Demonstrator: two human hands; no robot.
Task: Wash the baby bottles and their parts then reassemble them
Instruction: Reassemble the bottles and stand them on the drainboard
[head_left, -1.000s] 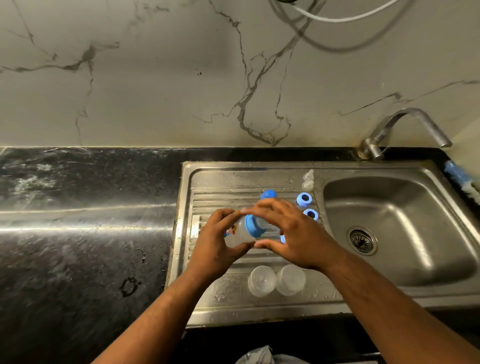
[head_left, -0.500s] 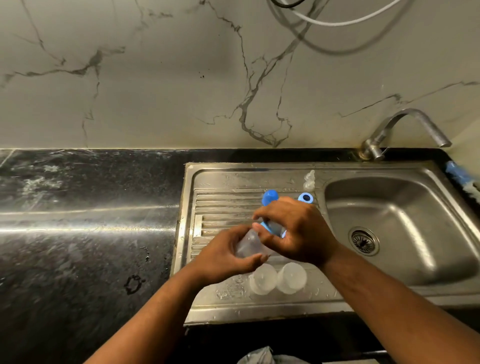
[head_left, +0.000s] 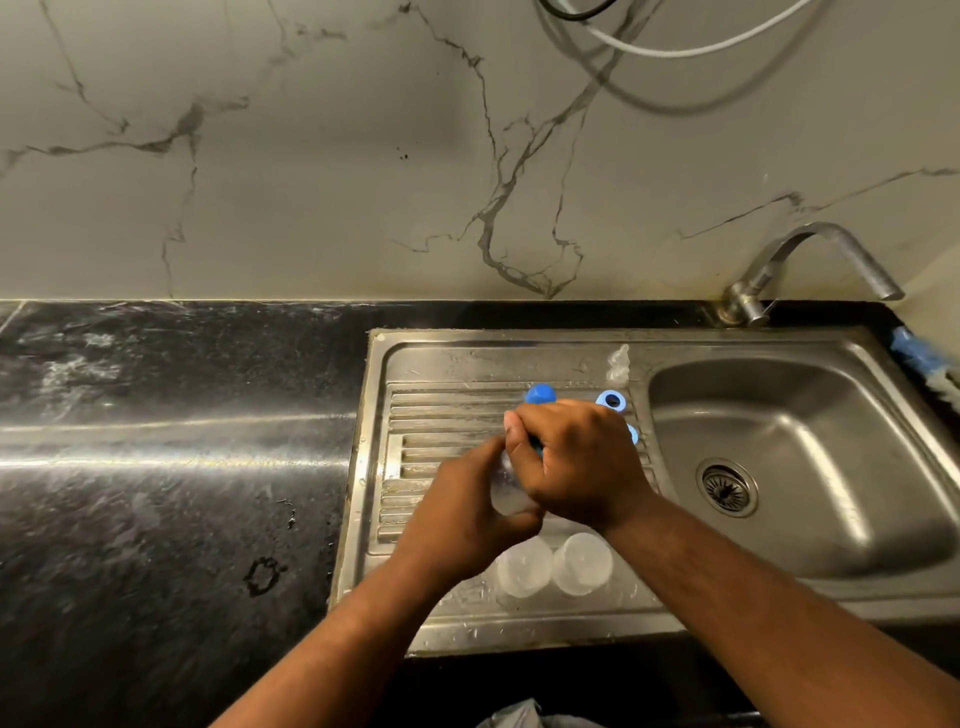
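Note:
Over the steel drainboard (head_left: 441, 410) my left hand (head_left: 462, 512) grips a clear baby bottle (head_left: 506, 493) by its body. My right hand (head_left: 576, 460) wraps over the bottle's top, its fingers curled round the blue collar, which is almost hidden. Behind my hands stands a blue cap (head_left: 540, 393), and a blue ring (head_left: 612, 400) lies to its right. Another blue piece (head_left: 632, 434) peeks out past my right hand. Two clear cups (head_left: 524, 569) (head_left: 583, 564) stand mouth down near the drainboard's front edge. A clear nipple (head_left: 618, 362) stands at the back by the basin.
The sink basin (head_left: 810, 467) with its drain lies to the right, under a curved steel tap (head_left: 810, 260). A blue and white brush (head_left: 930, 364) lies at the far right edge. Wet black countertop (head_left: 171, 467) stretches to the left. A marble wall rises behind.
My right hand has closed over the bottle's blue collar and turned on it. The bottle has tipped from slanted toward upright and sunk lower between my hands.

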